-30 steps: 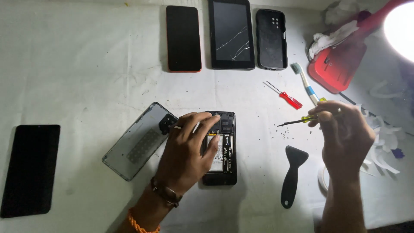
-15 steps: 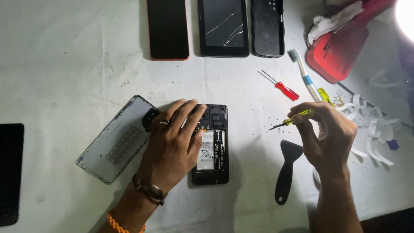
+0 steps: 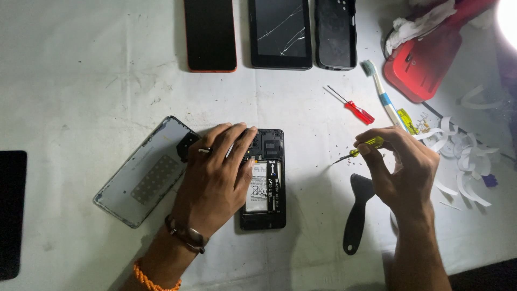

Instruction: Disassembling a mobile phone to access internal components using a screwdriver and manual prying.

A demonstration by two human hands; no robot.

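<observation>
Black and opened, the phone (image 3: 265, 180) lies face down mid-surface with its battery exposed, the left hand (image 3: 215, 178) pressing flat on it, fingers spread. Right of the phone, the right hand (image 3: 401, 167) pinches a yellow-handled screwdriver (image 3: 360, 151); the grey back cover (image 3: 148, 172) lies left of the phone.

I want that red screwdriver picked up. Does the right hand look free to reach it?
Probably not yet: the right hand already grips a yellow screwdriver. The red screwdriver lies uncovered just above it on the table.
</observation>
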